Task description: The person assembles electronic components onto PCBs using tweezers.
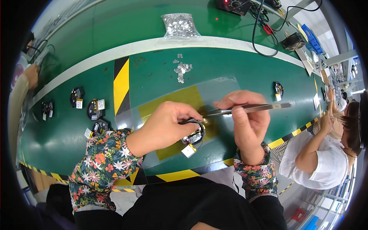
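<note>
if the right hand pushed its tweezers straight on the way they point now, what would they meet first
Likely the left hand, where its fingers grip the device: the tweezers in the right hand point that way. Depth is unclear, so they might pass above.

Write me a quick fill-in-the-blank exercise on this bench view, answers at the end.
1. The right hand holds metal ____.
2. The left hand holds a round device with a ____ rim.
3. The bag of small silvery pieces is clear ____.
4. The table is ____.

Missing words: tweezers; black; plastic; green.
</note>
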{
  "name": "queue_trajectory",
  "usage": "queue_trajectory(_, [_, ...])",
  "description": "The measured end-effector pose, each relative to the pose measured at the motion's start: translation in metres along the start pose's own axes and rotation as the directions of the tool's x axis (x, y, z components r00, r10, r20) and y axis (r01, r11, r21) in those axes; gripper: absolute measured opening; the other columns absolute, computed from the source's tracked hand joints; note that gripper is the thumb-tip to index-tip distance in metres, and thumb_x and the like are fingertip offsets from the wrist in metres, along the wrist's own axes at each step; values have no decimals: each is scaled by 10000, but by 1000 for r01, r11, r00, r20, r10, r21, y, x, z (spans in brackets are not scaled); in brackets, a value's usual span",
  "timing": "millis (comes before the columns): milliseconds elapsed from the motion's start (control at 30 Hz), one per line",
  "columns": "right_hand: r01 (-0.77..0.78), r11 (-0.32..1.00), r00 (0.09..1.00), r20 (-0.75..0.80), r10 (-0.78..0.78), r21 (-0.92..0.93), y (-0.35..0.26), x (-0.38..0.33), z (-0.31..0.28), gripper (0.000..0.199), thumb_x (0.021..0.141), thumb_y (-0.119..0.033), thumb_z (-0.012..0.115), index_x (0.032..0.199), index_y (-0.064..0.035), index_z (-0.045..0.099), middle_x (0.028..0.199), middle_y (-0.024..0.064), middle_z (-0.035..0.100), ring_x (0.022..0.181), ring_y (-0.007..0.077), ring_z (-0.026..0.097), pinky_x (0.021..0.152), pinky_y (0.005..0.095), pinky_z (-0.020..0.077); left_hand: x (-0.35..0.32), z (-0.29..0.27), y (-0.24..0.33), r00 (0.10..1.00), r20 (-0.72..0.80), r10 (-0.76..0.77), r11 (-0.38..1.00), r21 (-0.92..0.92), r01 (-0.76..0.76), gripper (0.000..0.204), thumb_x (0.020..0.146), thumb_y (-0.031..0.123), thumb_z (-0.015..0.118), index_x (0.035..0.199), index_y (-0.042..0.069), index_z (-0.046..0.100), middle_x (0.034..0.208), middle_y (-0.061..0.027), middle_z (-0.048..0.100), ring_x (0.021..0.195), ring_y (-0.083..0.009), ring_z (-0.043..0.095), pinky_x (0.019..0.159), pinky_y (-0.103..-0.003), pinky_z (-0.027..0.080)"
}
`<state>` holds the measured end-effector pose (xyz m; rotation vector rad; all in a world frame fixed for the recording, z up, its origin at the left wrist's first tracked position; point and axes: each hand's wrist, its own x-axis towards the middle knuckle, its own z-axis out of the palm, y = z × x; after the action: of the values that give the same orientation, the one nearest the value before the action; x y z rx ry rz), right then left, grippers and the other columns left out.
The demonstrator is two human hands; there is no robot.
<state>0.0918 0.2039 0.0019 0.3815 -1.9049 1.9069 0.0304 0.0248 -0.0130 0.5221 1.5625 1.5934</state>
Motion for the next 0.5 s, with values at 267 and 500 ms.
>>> queue_trajectory(267, [-59,991,988,134,75,-120,-2,-6,2,180,882,-134,471,983,14,463,807,137,540,747,199,543,749,384,488,-2,-3,0,1000,13,-1,997,-79,2,156,772,-54,552,923,-39,590,864,-71,620,781,-88,582,691,-213,463])
queue_trajectory(500, [-175,974,974,120,192,-143,-5,-8,2,216,903,-155,437,963,51,464,622,52,494,515,100,454,480,218,359,-1,-4,-1,999,-33,6,995,-96,-9,170,778,12,543,921,-66,592,824,-88,628,737,-98,579,668,-222,458])
